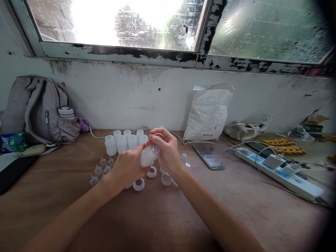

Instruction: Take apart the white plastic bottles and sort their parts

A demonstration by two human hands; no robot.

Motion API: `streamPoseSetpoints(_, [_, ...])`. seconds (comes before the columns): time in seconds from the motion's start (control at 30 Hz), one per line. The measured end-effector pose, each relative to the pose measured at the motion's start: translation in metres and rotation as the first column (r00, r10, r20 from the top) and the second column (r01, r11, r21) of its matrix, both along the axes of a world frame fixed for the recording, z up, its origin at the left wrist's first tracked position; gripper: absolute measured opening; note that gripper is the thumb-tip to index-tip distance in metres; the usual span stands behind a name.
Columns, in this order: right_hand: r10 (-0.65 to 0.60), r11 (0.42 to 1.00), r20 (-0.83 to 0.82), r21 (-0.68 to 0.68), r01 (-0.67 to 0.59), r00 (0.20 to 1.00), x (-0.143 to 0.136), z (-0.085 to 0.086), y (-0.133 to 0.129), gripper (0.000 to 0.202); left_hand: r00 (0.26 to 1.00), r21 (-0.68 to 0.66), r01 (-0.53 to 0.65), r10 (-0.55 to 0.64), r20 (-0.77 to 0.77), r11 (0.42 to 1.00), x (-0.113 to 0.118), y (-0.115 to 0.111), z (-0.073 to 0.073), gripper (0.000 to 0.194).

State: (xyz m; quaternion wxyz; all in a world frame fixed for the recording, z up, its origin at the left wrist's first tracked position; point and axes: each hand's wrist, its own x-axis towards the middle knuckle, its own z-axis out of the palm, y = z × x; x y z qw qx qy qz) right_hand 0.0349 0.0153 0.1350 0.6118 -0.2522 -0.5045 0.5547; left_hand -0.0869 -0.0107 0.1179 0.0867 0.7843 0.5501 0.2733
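Between my hands a small translucent feeding bottle (147, 156) is held tilted over the table. My left hand (131, 163) wraps round its body. The fingers of my right hand (168, 148) close on its upper end, where a clear cover partly shows. Behind my left hand stand several open white bottles (111, 145) in rows. Clear silicone teats (98, 170) lie to the left, partly hidden by my left forearm. White screw rings (138, 184) rest below my hands. Clear caps (166, 179) sit beside my right wrist, partly covered by it.
A phone (210, 156) and a white power strip (278, 171) with cables lie to the right. Against the wall lean a white plastic bag (207, 112) and a grey backpack (42, 108). A black flat object (12, 173) lies at the left edge.
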Motion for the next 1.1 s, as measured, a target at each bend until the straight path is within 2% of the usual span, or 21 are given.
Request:
streamPoseSetpoints(0.03, [-0.043, 0.999, -0.014, -0.014, 0.043, 0.999, -0.001, -0.002, 0.002, 0.011, 0.987, 0.111, -0.09, 0.104, -0.121, 0.99, 0.001, -0.001, -0.002, 0.031])
streamPoseSetpoints(0.1, [-0.069, 0.997, -0.059, -0.046, 0.066, 0.996, -0.003, -0.007, 0.005, 0.01, 0.947, 0.218, -0.138, 0.193, -0.256, 0.966, 0.004, -0.002, -0.007, 0.029])
streamPoseSetpoints(0.27, [-0.042, 0.998, -0.164, -0.047, 0.035, 0.986, -0.005, -0.011, 0.006, 0.007, 0.945, 0.185, -0.062, 0.117, -0.306, 0.981, 0.005, -0.005, -0.009, 0.034])
streamPoseSetpoints(0.5, [0.008, 0.999, -0.196, -0.038, -0.016, 0.981, -0.003, -0.005, 0.001, 0.009, 0.994, -0.003, 0.078, -0.078, -0.073, 0.997, 0.002, -0.006, 0.001, 0.04])
streamPoseSetpoints(0.63, [-0.008, 1.0, -0.178, -0.019, 0.004, 0.984, -0.002, -0.007, 0.005, 0.009, 0.985, -0.099, 0.151, -0.141, 0.096, 0.984, 0.002, -0.007, 0.005, 0.032])
streamPoseSetpoints(0.7, [-0.031, 0.999, -0.156, 0.03, 0.036, 0.987, -0.001, -0.007, 0.004, 0.008, 0.959, -0.169, 0.225, -0.187, 0.214, 0.959, 0.001, -0.006, 0.007, 0.025])
streamPoseSetpoints(0.77, [-0.051, 0.992, -0.125, 0.105, 0.064, 0.991, 0.0, -0.004, 0.0, 0.008, 0.89, -0.274, 0.367, -0.25, 0.382, 0.889, 0.001, -0.005, 0.008, 0.02])
streamPoseSetpoints(0.8, [-0.055, 0.988, -0.109, 0.139, 0.07, 0.993, 0.001, -0.002, -0.002, 0.007, 0.838, -0.327, 0.452, -0.269, 0.475, 0.83, 0.0, -0.004, 0.007, 0.019])
streamPoseSetpoints(0.9, [-0.036, 0.983, -0.074, 0.179, 0.049, 0.997, 0.003, 0.006, -0.012, 0.006, 0.664, -0.429, 0.682, -0.257, 0.702, 0.592, 0.0, -0.002, 0.005, 0.02])
streamPoseSetpoints(1.0, [0.019, 0.985, -0.083, 0.17, -0.004, 0.996, 0.004, 0.01, -0.019, 0.006, 0.564, -0.469, 0.791, -0.171, 0.808, 0.393, -0.001, -0.002, 0.001, 0.023])
streamPoseSetpoints(1.1, [0.079, 0.987, -0.102, 0.151, -0.063, 0.992, 0.003, 0.01, -0.021, 0.007, 0.518, -0.487, 0.838, -0.078, 0.852, 0.247, -0.001, -0.004, -0.006, 0.027])
